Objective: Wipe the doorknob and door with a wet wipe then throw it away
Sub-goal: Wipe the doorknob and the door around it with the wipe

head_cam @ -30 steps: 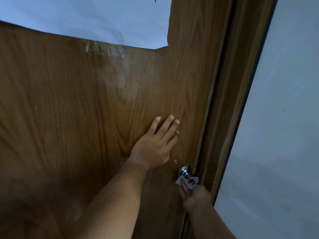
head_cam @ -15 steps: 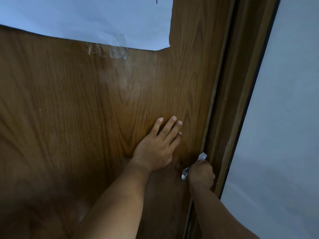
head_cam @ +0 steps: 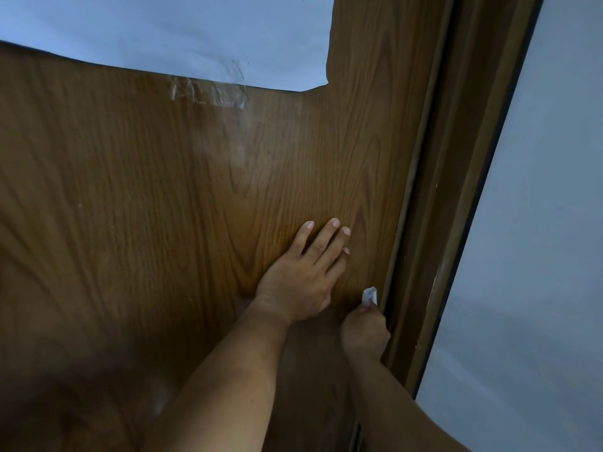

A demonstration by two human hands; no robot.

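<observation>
Left hand [head_cam: 298,288]: your fingers lie flat and spread on the door [head_cam: 163,207], holding nothing.
Right hand [head_cam: 365,331]: fingers closed on the wet wipe [head_cam: 369,295], which pokes out above them.
Change: the doorknob, bare a second ago, is now hidden under those fingers.
Meaning: knob wiping probably underway; door next.

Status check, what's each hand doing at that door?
Left hand flat on door. Right hand gripping wet wipe; doorknob hidden beneath. Nothing in the way.
</observation>
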